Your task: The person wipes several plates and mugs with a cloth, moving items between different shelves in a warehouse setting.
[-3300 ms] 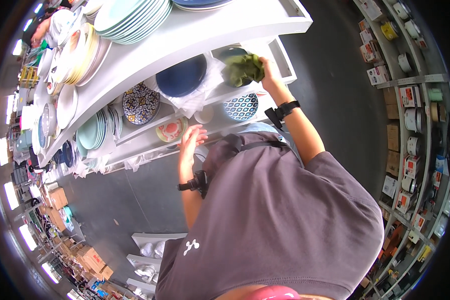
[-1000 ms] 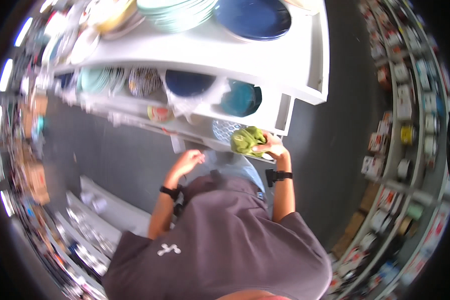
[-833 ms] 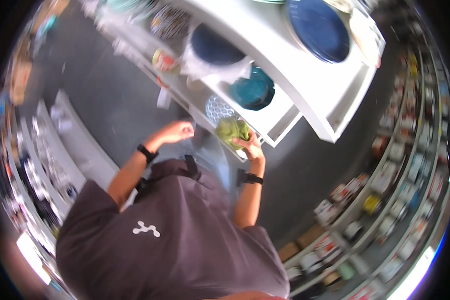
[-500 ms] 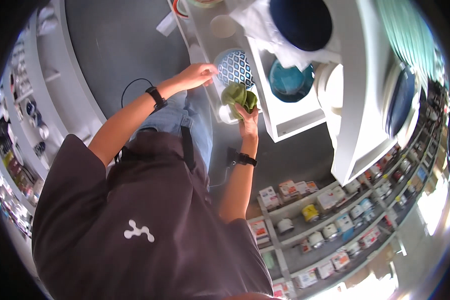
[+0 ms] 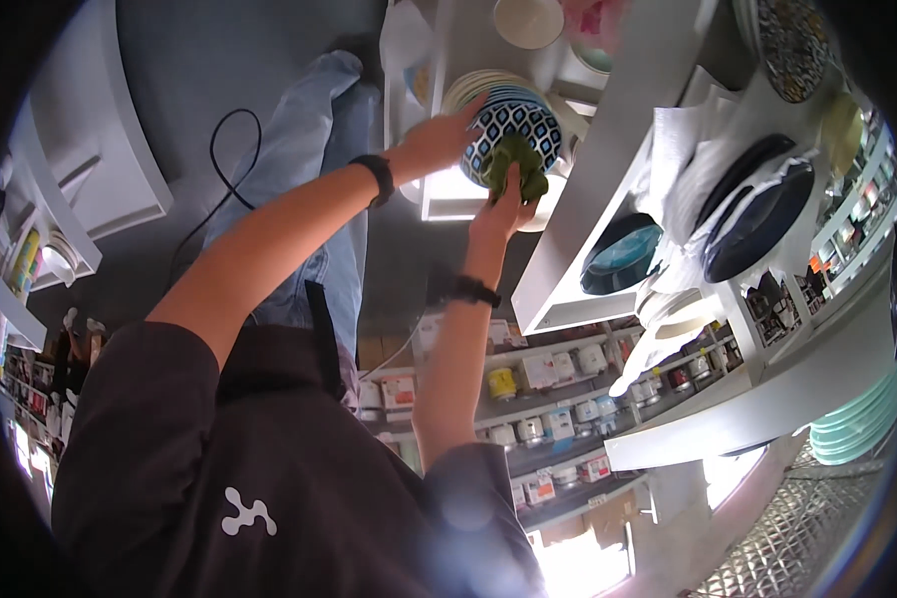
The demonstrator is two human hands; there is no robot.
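Note:
A round plate with a dark, white and blue lattice pattern (image 5: 529,122) lies at the front end of a stack of plates (image 5: 483,87) on the white shelf. My left hand (image 5: 437,147) has its fingers closed on the plate's left rim. A crumpled green cloth (image 5: 518,164) is in my right hand (image 5: 506,211), pinched between thumb and fingers and pressed against the lower part of the patterned face. The cloth hides that part of the plate.
A cream bowl (image 5: 528,20) stands farther back on this shelf. To the right, a white shelf unit (image 5: 558,289) holds a teal bowl (image 5: 623,252) and dark plates (image 5: 760,221) in white wrapping. Shelves with boxes and cans (image 5: 538,429) line the background. A black cable (image 5: 231,181) hangs by my left leg.
My left hand has moved from beside the plate onto its rim. The right hand has carried the green cloth up over the patterned face. The whole view has shifted.

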